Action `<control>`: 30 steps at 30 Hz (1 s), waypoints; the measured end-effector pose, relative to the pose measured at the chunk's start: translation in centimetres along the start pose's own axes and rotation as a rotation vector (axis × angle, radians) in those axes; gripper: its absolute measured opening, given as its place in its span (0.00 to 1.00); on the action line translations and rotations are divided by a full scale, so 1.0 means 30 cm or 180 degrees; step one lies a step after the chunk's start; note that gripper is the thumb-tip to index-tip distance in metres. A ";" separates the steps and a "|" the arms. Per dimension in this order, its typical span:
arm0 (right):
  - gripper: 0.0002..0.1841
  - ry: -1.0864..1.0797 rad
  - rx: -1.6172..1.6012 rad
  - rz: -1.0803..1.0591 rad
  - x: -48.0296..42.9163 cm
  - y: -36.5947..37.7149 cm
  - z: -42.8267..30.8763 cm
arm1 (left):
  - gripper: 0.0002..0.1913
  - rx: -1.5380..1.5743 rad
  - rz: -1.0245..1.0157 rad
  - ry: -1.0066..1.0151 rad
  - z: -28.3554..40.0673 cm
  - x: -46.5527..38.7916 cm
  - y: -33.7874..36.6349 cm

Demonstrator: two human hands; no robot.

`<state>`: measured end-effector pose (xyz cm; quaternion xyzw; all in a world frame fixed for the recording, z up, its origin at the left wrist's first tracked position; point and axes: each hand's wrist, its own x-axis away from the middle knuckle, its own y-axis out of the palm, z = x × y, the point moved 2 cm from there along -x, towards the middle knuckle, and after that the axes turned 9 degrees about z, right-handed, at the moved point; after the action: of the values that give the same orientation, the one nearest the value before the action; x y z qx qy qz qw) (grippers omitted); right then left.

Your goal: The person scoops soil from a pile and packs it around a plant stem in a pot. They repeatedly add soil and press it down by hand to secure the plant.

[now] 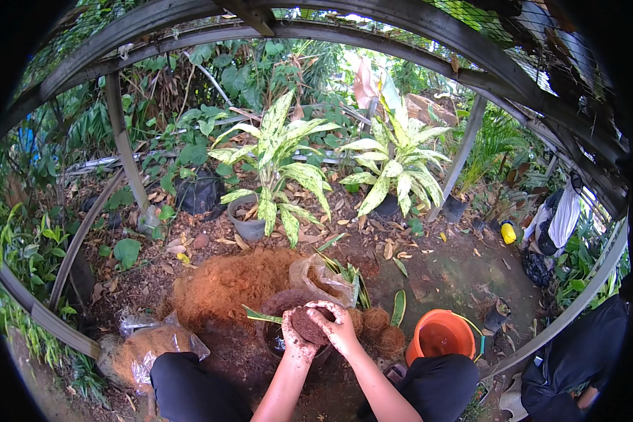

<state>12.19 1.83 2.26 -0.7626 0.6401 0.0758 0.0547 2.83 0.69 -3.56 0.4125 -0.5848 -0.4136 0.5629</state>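
Note:
My left hand (298, 337) and my right hand (337, 327), both smeared with soil, hold a rounded clump of dark, moist soil (311, 325) between them. Right below is a dark round basin (282, 301), mostly hidden by the hands. A cut green leaf with pale edges (261, 315) lies across its left side. Behind the basin stands an open clear plastic bag (324, 277) with brown material in it, and a heap of orange-brown coir-like fibre (232, 285) spreads to its left. Several fibre-wrapped balls (390, 340) sit right of my hands, with a loose leaf (398, 308) beside them.
An orange bucket (443, 335) with reddish-brown liquid stands at the right. A filled plastic bag (155, 353) lies at the left. Variegated plants (271, 174) in pots stand ahead, under a curved frame (126, 142). Another person in dark clothing (575, 364) is at the far right.

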 end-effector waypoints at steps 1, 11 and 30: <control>0.18 -0.0209 0.0045 -0.0245 0.003 0.004 0.003 | 0.26 -0.0207 0.0128 0.0102 0.000 0.000 -0.005; 0.16 -0.0176 0.0229 -0.0457 -0.018 -0.028 0.012 | 0.25 -0.0451 0.0026 0.0003 0.007 -0.020 -0.009; 0.29 -0.2663 0.1931 -0.0083 0.042 0.012 -0.059 | 0.18 0.0148 -0.0552 -0.0560 0.034 -0.045 -0.059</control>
<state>12.13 0.24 3.77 -0.6248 0.5470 0.1846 0.5257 1.86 1.43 -5.69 0.4365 -0.6035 -0.4816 0.4618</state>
